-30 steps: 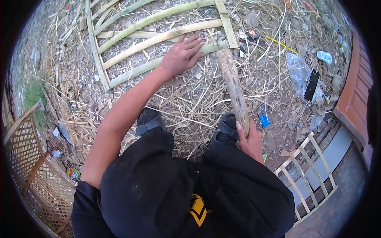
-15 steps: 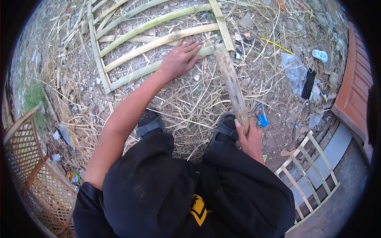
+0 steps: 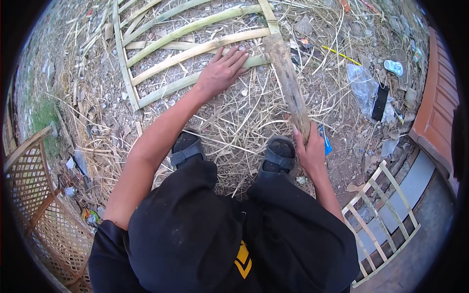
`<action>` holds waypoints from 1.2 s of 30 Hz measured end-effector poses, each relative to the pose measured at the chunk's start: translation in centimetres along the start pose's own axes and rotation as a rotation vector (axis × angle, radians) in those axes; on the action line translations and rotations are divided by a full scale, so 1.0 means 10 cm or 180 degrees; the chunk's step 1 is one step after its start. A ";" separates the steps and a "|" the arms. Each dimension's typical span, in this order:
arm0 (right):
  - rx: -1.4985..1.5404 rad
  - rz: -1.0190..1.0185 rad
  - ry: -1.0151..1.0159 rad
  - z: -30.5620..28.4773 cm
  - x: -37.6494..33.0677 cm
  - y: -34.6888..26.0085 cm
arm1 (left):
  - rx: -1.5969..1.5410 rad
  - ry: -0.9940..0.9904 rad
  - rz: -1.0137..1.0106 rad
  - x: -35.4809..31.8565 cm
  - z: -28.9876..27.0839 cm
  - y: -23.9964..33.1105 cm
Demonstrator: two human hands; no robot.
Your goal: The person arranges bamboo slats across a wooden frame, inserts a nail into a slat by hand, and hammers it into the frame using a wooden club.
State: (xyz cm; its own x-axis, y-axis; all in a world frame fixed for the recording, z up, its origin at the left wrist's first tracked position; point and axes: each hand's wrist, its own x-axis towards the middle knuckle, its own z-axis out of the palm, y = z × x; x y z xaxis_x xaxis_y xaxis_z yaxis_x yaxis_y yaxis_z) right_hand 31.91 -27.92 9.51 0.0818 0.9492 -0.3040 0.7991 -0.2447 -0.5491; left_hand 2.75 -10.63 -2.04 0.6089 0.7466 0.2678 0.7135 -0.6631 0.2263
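My right hand [image 3: 310, 146] grips the near end of a rough wooden stick [image 3: 292, 88]. The stick's far end overlaps the right crosspiece [image 3: 268, 15] of a split-bamboo frame [image 3: 169, 89] on the ground, hiding that corner; whether it touches cannot be told. My left hand [image 3: 222, 72] lies flat, fingers stretched out, across the frame's two nearest slats. The frame's long slats bow slightly and run between two crosspieces, the left one [image 3: 122, 58] slanting toward me.
Dry strips of straw and bamboo litter the ground. To the right lie a yellow pencil-like stick [image 3: 341, 55], a clear plastic bag [image 3: 360, 83] and a crumpled can [image 3: 393, 68]. A smaller bamboo frame [image 3: 386, 210] is at lower right, a woven lattice panel [image 3: 46, 215] at lower left.
My right hand and the stick have moved forward, away from me, so the stick's far end now covers more of the right crosspiece. My left hand has stayed almost in place.
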 end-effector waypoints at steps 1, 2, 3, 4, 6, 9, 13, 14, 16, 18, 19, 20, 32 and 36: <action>0.0188 -0.0076 0.0106 0.00 -0.01 -0.03 | 0.0012 0.0010 -0.0015 -0.02 0.01 -0.01; 0.0187 -0.0064 0.0107 0.00 -0.02 -0.02 | 0.0003 0.0006 -0.0008 -0.02 0.01 0.00; 0.0185 0.0006 0.0029 0.01 -0.02 0.00 | -0.0017 0.0028 -0.0033 -0.02 0.00 0.00; 0.0186 0.0075 -0.0051 0.03 -0.03 0.02 | -0.0034 0.0048 -0.0059 -0.02 0.00 0.01; 0.0092 0.0029 0.0000 0.08 -0.05 0.07 | -0.0002 0.0061 -0.0017 -0.01 0.01 -0.01; -0.0075 -0.0112 0.0058 0.13 -0.02 0.11 | -0.0038 0.0064 0.0004 0.00 -0.01 0.00; -0.0108 -0.0087 -0.0074 0.11 0.03 0.15 | -0.0020 0.0049 0.0060 0.04 0.00 0.03; -0.0104 -0.0081 -0.0051 0.08 0.05 0.13 | -0.0026 0.0024 0.0062 0.04 0.04 0.04; -0.0075 0.0053 -0.0152 -0.07 0.08 -0.04 | 0.0099 0.0116 0.0117 0.04 0.05 0.03; 0.0192 -0.0318 0.0087 -0.21 0.10 -0.24 | 0.0035 0.0087 -0.0009 -0.07 0.00 0.00; 0.0443 -0.0660 0.0332 -0.23 0.09 -0.29 | 0.0055 0.0056 -0.0046 -0.12 -0.02 -0.02; 0.0425 -0.0652 0.0316 -0.26 0.05 -0.29 | 0.0039 0.0110 -0.0021 -0.08 -0.03 -0.03; 0.0771 -0.0630 0.0394 -0.16 0.19 -0.23 | 0.0085 0.0147 0.0049 -0.03 0.01 -0.01; 0.0412 -0.0587 0.0365 -0.12 -0.02 -0.04 | 0.0090 0.0164 0.0077 -0.01 0.02 0.01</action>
State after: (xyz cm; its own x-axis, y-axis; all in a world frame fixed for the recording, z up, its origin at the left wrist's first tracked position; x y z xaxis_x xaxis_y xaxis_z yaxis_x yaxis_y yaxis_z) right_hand 32.26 -27.80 10.78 0.0147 0.9946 -0.1031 0.7245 -0.0816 -0.6845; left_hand 2.86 -10.81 -2.25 0.6081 0.7262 0.3208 0.7087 -0.6786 0.1927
